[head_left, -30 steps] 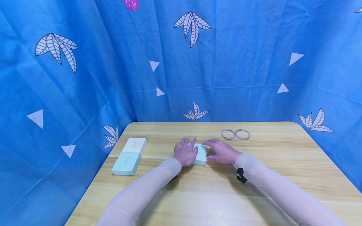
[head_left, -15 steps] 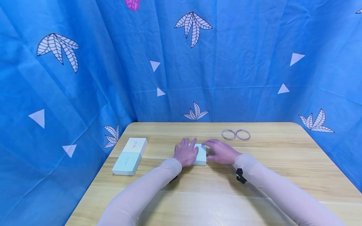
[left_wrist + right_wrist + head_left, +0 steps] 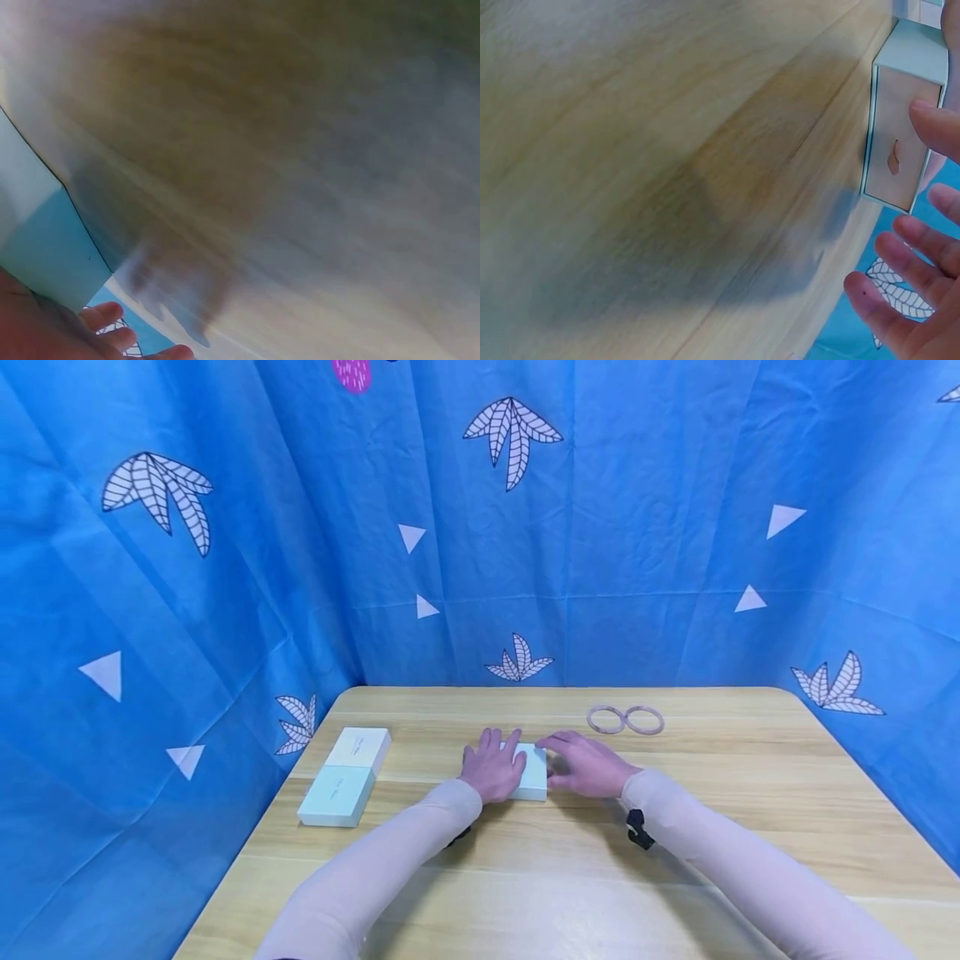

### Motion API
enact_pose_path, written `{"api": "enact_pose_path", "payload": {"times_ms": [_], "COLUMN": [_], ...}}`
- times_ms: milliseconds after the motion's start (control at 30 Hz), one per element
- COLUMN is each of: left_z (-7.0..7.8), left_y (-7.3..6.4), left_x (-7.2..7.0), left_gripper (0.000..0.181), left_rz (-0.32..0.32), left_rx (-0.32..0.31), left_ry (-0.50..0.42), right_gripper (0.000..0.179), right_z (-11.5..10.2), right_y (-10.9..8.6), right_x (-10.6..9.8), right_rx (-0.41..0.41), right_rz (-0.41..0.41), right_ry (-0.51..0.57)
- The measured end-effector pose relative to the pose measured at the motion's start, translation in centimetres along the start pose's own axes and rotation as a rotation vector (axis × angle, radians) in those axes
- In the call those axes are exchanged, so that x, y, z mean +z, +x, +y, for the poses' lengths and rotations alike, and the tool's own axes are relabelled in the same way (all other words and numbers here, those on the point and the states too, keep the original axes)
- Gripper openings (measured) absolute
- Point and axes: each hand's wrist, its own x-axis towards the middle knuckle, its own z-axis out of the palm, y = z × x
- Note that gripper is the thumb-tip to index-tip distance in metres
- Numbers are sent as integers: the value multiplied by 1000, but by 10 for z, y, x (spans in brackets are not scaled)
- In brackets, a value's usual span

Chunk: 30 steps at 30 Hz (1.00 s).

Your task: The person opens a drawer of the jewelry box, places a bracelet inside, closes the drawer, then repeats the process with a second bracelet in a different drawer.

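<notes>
A small pale mint drawer-style box [image 3: 533, 772] lies on the wooden table between both hands. My left hand [image 3: 491, 770] rests on its left part with fingers extended, covering that side. At its right end is my right hand [image 3: 588, 767], fingers loosely bent and apart. The right wrist view shows the pale inner drawer's end face [image 3: 904, 135], flush in the sleeve, with a small slit-like pull hole [image 3: 895, 157]. One fingertip of the right hand overlaps that face; the other fingers are spread in the air. In the left wrist view, the box's side [image 3: 56, 240] lies beside the left fingers.
Two similar boxes, one white [image 3: 358, 747] and one mint [image 3: 337, 795], lie end to end at the table's left. Two thin purplish rings [image 3: 605, 730] sit side by side near the back edge. A blue patterned curtain [image 3: 645, 527] surrounds the table.
</notes>
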Motion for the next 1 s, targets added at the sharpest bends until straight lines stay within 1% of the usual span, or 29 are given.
{"api": "enact_pose_path", "payload": {"times_ms": [267, 433, 700, 833, 1000], "left_z": [-1, -1, -3, -3, -5], "left_y": [4, 5, 5, 6, 8], "left_x": [3, 3, -5, -11, -22], "left_gripper": [62, 63, 63, 63, 66], "left_rz": [-7, -16, -7, -2, 13], "left_rx": [1, -2, 20, 32, 57], "left_ry": [0, 2, 2, 3, 6], "right_gripper": [69, 66, 62, 66, 71], "right_z": [0, 0, -1, -1, -2], "right_y": [-3, -5, -5, -4, -2], "right_x": [-5, -8, -12, -13, -14], "right_rx": [-7, -27, -29, -21, -22], "right_rz": [1, 9, 4, -7, -16], "right_ry": [4, 2, 24, 15, 15]}}
